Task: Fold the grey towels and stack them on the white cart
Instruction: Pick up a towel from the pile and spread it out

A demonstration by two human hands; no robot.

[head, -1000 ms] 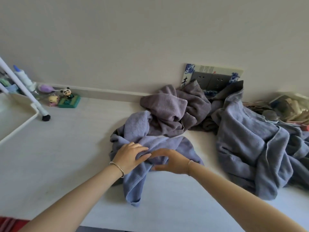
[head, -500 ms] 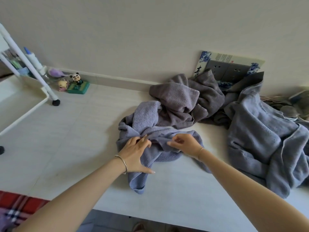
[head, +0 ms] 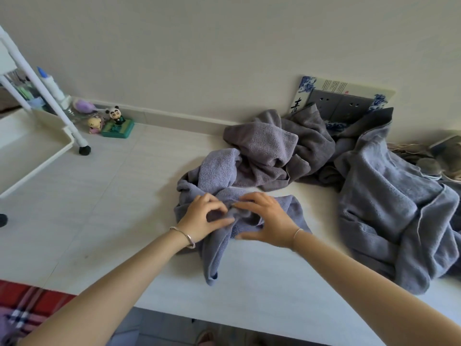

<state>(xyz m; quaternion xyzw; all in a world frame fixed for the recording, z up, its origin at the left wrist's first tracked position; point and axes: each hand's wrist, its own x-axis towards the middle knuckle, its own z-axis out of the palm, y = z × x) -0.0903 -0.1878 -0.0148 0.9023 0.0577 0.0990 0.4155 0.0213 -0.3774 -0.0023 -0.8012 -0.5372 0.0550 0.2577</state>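
my left hand (head: 203, 218) and right hand (head: 268, 221) sit side by side on the nearest grey towel (head: 222, 186), crumpled at the middle of the desk (head: 119, 186), one end trailing toward me. left fingers (head: 214, 204) curl and pinch a fold; right fingers are bent over the cloth, grip unclear. behind lies a darker towel (head: 272, 148), a larger one (head: 389, 208) to the right. the white cart (head: 37, 158) stands far left.

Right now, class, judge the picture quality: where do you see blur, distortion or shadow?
Head view: the wide angle bends the white cart pole and the wall edge; both hands, left hand and right hand, are slightly motion-blurred on the grey towel; soft daylight casts faint shadows beside the towels.
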